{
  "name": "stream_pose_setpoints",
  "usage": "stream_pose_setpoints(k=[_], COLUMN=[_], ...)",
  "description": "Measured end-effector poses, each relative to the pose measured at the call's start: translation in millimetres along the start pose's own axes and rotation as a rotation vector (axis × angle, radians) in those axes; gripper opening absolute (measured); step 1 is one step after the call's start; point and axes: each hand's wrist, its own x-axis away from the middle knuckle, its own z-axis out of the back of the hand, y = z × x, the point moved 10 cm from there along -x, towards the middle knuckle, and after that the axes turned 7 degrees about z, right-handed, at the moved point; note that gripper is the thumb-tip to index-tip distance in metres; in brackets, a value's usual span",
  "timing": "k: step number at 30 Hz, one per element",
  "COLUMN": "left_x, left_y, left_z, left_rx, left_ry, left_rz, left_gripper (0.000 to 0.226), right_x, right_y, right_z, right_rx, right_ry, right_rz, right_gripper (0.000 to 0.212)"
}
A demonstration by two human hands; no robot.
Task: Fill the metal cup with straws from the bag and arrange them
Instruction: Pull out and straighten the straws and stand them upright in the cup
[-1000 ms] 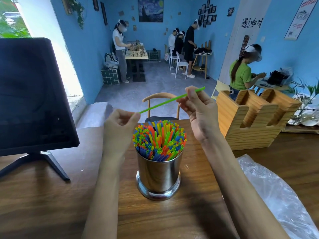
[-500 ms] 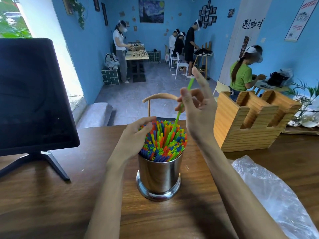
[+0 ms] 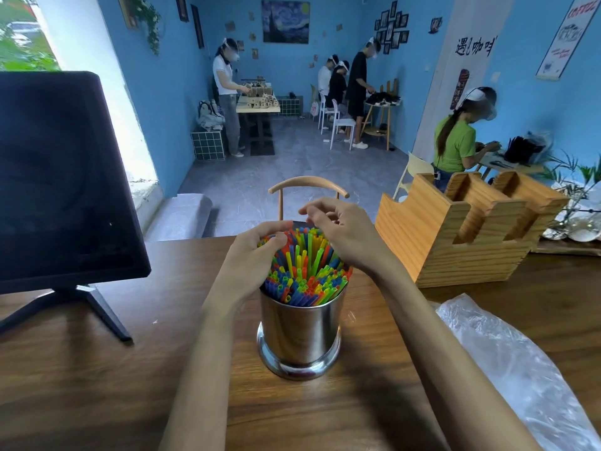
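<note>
Both hands sit on the straws (image 3: 305,271): left hand (image 3: 257,255) curls fingers around the bundle's left edge, right hand (image 3: 344,232) loosely curled over the far tops, grip unclear. Metal cup (image 3: 300,330) directly below, upright, shiny, packed with multicolored straws.

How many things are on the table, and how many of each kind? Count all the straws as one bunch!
Metal cup: 1
Bunch of coloured straws in the cup: 1
Black monitor on its stand: 1
Wooden holder: 1
Clear plastic bag: 1
Total: 5
</note>
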Motion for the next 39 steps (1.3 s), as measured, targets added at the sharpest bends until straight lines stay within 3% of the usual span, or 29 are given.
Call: stream_pose_setpoints(k=[4,12,22,29,31,35,39], left_x=[-1,-2,-1,5,9,12,11], left_y=[0,-2,-1,22,28,28,30], left_z=[0,0,0,7,4,-8,1], left_rx=[0.006,-0.009,-0.040,-0.152,-0.189,-0.106,-0.050], left_ry=[-0.009,-0.018,-0.023,0.032,0.026,-0.083,-0.024], left_rz=[0.004,0.002,0.003,-0.252,-0.292,-0.249,-0.262], left_gripper=[0.027,0.027,0.028,0.028,0.026,0.018,0.013], right_x=[2,-3,-3,10,19,32,40], right_y=[11,12,-12,-67,-84,-101,-99], right_z=[-18,-8,17,54,63,79,93], right_rx=[0.053,0.080,0.110,-0.179,-0.293,-0.396,-0.504], right_ry=[-0.236,-0.151,0.068,0.390,0.457,0.562,0.686], right_rz=[-0.095,-0.094,0.014,0.325,0.424,0.530,0.545], right_gripper=[0.019,0.015,0.016,0.003,0.009,0.014,0.014])
